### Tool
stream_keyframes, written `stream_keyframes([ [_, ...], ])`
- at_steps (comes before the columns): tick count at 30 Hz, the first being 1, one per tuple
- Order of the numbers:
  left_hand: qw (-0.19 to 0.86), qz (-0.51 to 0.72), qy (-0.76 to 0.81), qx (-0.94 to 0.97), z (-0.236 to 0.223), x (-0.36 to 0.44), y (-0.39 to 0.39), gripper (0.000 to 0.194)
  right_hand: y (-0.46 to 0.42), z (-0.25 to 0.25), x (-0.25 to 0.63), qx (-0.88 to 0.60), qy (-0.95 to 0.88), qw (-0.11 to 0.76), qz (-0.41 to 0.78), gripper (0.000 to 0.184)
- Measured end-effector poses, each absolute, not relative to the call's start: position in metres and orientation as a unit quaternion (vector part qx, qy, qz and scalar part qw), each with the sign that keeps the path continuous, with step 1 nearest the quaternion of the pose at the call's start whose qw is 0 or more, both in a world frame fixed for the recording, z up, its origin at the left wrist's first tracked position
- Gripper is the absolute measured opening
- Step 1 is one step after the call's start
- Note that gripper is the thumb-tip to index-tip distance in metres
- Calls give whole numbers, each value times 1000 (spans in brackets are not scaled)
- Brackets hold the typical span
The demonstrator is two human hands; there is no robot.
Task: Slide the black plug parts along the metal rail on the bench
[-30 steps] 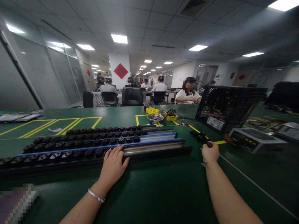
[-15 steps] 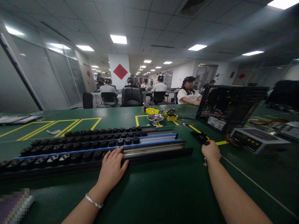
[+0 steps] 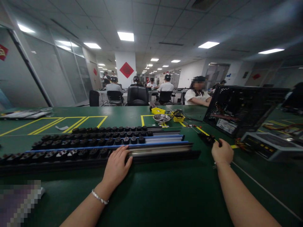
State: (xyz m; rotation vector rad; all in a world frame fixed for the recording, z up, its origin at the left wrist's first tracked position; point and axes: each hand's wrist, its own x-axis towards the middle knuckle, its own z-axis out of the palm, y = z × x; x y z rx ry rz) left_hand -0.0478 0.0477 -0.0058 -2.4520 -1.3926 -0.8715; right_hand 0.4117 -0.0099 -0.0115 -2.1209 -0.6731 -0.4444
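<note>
My left hand (image 3: pixel 118 162) lies with outstretched fingers on the nearest long rail (image 3: pixel 163 156), beside a row of black socket-like modules (image 3: pixel 83 154) with metal tops. Further rows of the same modules sit in parallel rails edged in blue (image 3: pixel 165 143). Off to the right, my right hand (image 3: pixel 222 153) is closed, with a small black part (image 3: pixel 220 143) showing between thumb and fingers; its exact kind is unclear. Just beyond those fingers, a dark cluster of small black pieces (image 3: pixel 205 138) rests on the green table (image 3: pixel 163 195).
An open computer case (image 3: pixel 246 110) and a power supply unit (image 3: pixel 272 145) stand at the right. Behind the rails are a metal bowl (image 3: pixel 161 118), a yellow tray (image 3: pixel 158 110) and a yellow bin with black cables (image 3: pixel 178 118). A person (image 3: pixel 199 94) sits across the table.
My right hand has drawn slightly back from the cluster of black pieces, and a black part now shows in its grip. The left hand stays on the rail; the view has shifted slightly.
</note>
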Motion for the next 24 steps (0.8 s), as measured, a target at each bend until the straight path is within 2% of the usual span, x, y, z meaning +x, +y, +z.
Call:
stream_keyframes([
  [3, 145, -331, -527, -769, 1, -54, 47, 34, -4, 2, 380, -801, -371, 406, -236, 47],
  [6, 176, -347, -608, -692, 2, -66, 50, 45, 5, 9, 339, -771, -483, 349, -225, 47],
  [11, 126, -312, -671, -661, -3, -83, 59, 51, 13, 6, 291, -691, -666, 240, -149, 50],
  [16, 104, -296, -676, -667, 0, -83, 59, 50, 11, 8, 279, -747, -647, 139, -62, 49],
  [20, 107, -298, -677, -664, 2, -81, 58, 50, 9, 9, 273, -784, -605, 124, -69, 47],
  [24, 112, -291, -669, -674, 2, -81, 60, 48, 9, 5, 268, -792, -583, 147, -104, 46],
])
